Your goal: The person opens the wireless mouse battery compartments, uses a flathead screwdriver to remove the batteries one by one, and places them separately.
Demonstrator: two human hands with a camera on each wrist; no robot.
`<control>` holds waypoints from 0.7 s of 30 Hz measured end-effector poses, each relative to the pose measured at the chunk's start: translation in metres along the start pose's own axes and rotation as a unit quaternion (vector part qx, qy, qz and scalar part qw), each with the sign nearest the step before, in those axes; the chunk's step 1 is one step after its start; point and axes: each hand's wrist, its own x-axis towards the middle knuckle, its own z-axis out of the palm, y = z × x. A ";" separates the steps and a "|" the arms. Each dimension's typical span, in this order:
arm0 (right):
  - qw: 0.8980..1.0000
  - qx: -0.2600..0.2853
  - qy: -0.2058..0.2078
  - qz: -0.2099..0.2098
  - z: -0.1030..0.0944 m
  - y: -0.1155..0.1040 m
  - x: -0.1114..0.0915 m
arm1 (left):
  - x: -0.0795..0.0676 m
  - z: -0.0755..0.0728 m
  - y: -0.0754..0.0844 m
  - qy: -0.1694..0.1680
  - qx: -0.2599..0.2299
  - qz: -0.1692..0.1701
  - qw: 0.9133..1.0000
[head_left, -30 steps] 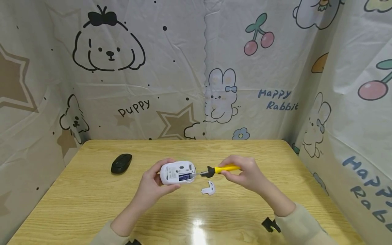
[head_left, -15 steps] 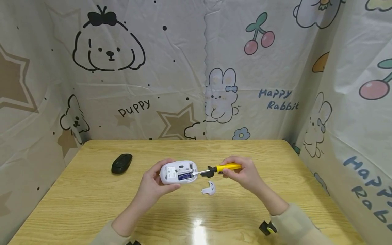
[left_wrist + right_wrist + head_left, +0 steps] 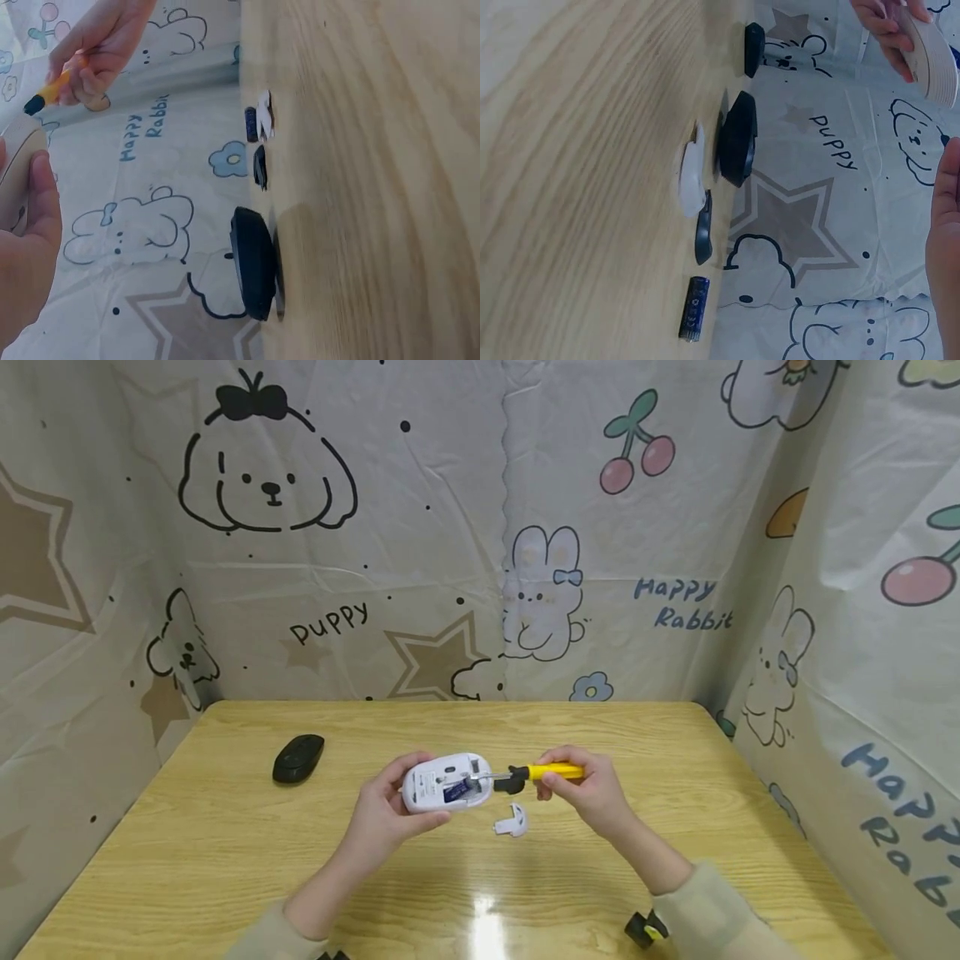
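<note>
My left hand (image 3: 386, 806) grips a white computer mouse (image 3: 427, 783) above the table, its underside facing up in the head view. A dark blue battery (image 3: 456, 792) sits in the uncovered compartment, slanted, with one end towards the screwdriver. Between thumb and fingers, my right hand (image 3: 585, 781) holds a screwdriver with a yellow handle (image 3: 557, 772). Its metal tip reaches into the compartment beside the battery's end; exact contact is too small to tell. Below on the table lies a white battery cover (image 3: 512, 822). The right wrist view shows little of my right hand (image 3: 946, 225).
A black mouse (image 3: 298, 759) is at the table's left. A thin black piece (image 3: 510, 786) lies near the white cover. The right wrist view also shows a loose blue battery (image 3: 694, 309) and another black mouse-shaped object (image 3: 739, 139). Patterned cloth (image 3: 442, 552) surrounds the table.
The white mouse has shifted slightly right in my left hand. The battery, flat in its slot half a second ago, now sits slanted. The screwdriver tip has moved slightly upward in view.
</note>
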 end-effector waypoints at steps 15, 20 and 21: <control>0.999 -0.011 0.013 0.032 -0.003 0.000 0.003 | 0.003 0.001 0.003 0.019 -0.011 -0.012 1.000; 0.999 -0.039 0.005 0.029 -0.006 -0.001 0.004 | 0.003 0.001 0.004 0.018 -0.004 -0.006 1.000; 0.999 -0.045 0.003 0.027 -0.007 -0.001 0.003 | 0.003 0.001 0.004 0.019 -0.003 -0.005 1.000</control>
